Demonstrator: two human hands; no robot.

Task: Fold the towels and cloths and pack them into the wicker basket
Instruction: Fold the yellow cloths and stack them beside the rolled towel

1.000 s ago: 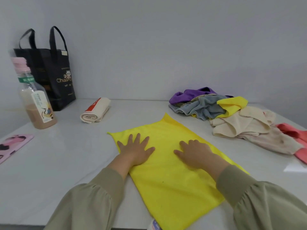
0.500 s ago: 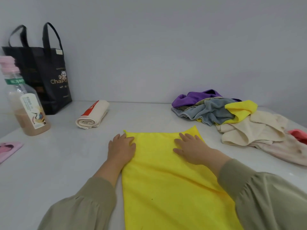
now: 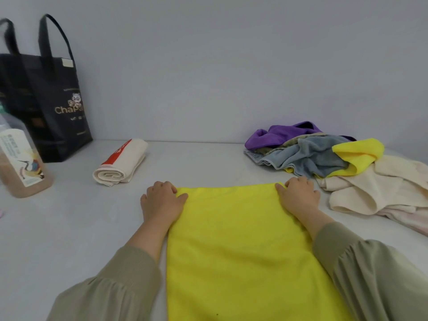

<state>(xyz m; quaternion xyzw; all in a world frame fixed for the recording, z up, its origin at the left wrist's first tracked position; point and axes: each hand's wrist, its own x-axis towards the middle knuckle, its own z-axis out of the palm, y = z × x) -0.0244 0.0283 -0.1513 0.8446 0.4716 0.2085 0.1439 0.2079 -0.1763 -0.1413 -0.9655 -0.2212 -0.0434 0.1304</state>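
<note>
A yellow cloth (image 3: 240, 246) lies flat on the white table (image 3: 69, 228), straight in front of me. My left hand (image 3: 162, 202) pinches its far left corner, fingers curled over the edge and thumb on top. My right hand (image 3: 298, 198) holds the far right corner the same way. A pile of unfolded cloths (image 3: 324, 158) in purple, grey, yellow and cream lies at the right, just beyond my right hand. No wicker basket is in view.
A rolled cream cloth with a red stripe (image 3: 120, 167) lies left of centre. A black tote bag (image 3: 44, 100) stands at the back left against the wall. A bottle of brown drink (image 3: 20, 163) stands at the left edge.
The yellow cloth has turned from slanted to square in front of me. Both hands slid from its middle out to the far corners, and their fingers have curled.
</note>
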